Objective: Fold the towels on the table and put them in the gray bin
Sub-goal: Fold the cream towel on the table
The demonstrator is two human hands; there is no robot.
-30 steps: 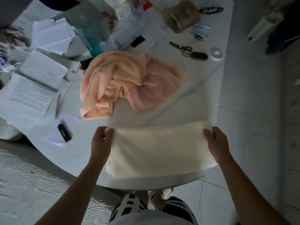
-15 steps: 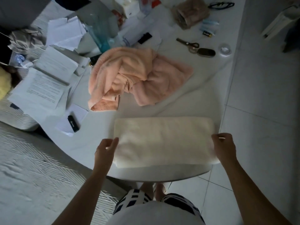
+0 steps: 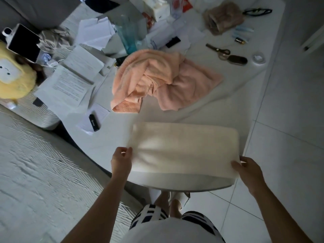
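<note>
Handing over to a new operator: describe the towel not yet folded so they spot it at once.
On the white table, look past the cream towel held at the near edge. The peach towel lies crumpled mid-table, the only bunched, coloured cloth there.

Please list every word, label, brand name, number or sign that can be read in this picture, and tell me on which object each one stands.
No text can be read with certainty.
Printed sheets of paper: lines of print, too small and blurred to read.
Small black device on a paper slip: a white mark, too blurred to read.
Red and white packaging at the far edge: no legible letters.
Cream towel, peach towel: no label visible.
</note>
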